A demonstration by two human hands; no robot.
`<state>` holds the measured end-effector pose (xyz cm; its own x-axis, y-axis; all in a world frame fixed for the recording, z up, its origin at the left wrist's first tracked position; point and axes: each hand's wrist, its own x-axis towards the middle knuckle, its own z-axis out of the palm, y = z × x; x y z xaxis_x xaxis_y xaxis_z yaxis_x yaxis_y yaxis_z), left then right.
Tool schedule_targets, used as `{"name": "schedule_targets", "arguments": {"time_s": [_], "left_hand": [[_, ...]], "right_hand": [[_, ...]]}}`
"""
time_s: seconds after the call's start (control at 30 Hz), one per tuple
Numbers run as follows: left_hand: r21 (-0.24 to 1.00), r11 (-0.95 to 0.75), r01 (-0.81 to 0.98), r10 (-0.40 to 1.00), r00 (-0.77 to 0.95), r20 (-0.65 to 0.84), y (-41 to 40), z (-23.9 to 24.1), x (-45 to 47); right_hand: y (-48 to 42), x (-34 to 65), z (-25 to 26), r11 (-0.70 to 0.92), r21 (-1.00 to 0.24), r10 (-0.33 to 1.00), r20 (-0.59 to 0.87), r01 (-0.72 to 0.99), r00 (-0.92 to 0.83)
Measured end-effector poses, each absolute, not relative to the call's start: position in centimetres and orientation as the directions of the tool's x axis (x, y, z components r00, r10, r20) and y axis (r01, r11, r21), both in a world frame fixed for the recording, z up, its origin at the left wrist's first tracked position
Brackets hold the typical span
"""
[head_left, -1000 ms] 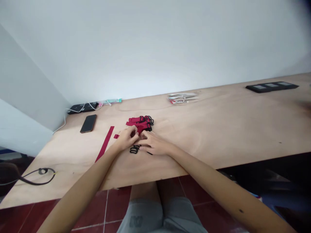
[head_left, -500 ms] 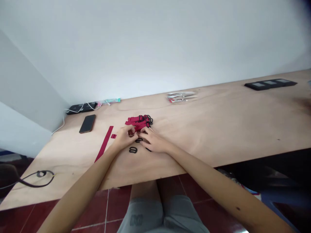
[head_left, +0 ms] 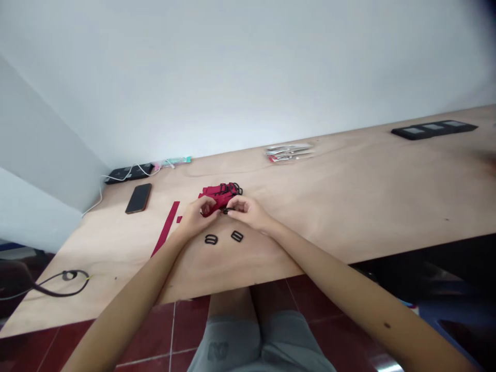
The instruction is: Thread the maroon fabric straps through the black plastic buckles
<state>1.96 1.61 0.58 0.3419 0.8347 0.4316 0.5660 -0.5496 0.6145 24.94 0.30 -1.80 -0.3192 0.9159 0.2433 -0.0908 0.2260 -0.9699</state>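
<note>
My left hand [head_left: 197, 217] is closed, pinching the end of a red strap [head_left: 210, 207] between thumb and fingers. My right hand [head_left: 251, 213] pinches a small black slider buckle [head_left: 228, 211], its fingertips almost meeting those of the left. Just beyond both hands lies a pile of red straps [head_left: 215, 191] with black buckles fitted at the right end. Nearer to me, a hook-shaped black buckle [head_left: 211, 239] and a rectangular black slider [head_left: 237, 236] rest on the wooden table. The fingers partly hide the strap end and the held buckle.
Left of my hands lie a long red strip [head_left: 166, 227] and a small red piece [head_left: 179, 219]. A phone [head_left: 138, 198] and black boxes with a white cable [head_left: 129, 173] sit farther left. Clear packets [head_left: 290, 153] and a black device [head_left: 434, 129] lie along the wall.
A black buckle that lay on the table under my hands is now pinched in my right hand. That hand has moved up and slightly right, uncovering the rectangular slider.
</note>
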Motion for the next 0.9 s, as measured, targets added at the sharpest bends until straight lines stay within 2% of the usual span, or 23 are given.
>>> {"name": "schedule_targets", "arguments": {"time_s": [0.1,0.2,0.4,0.67,0.9], "left_hand": [[0.614,-0.559,0.558,0.829,0.361,0.427,1.69,0.36,2.00],[0.577,-0.589,0.565,0.808,0.396,0.437,1.81,0.00,1.94],[0.538,-0.640,0.549,0.768,0.431,0.473,1.84,-0.09,1.82],[0.525,-0.673,0.521,0.737,0.423,0.527,1.71,0.10,2.00],[0.523,-0.666,0.532,0.744,0.431,0.510,1.92,-0.32,1.89]], "right_hand": [[0.82,25.10,-1.70,0.068,-0.925,0.971,0.147,-0.373,-0.186],[1.00,25.25,-1.56,-0.031,-0.862,0.982,0.068,-0.506,-0.176],[0.94,25.50,-1.60,-0.090,-0.851,0.979,0.019,-0.517,-0.202],[0.79,25.37,-1.69,-0.109,-0.855,0.967,0.026,-0.507,-0.252],[0.80,25.47,-1.63,-0.111,-0.853,0.966,0.029,-0.511,-0.258]]}}
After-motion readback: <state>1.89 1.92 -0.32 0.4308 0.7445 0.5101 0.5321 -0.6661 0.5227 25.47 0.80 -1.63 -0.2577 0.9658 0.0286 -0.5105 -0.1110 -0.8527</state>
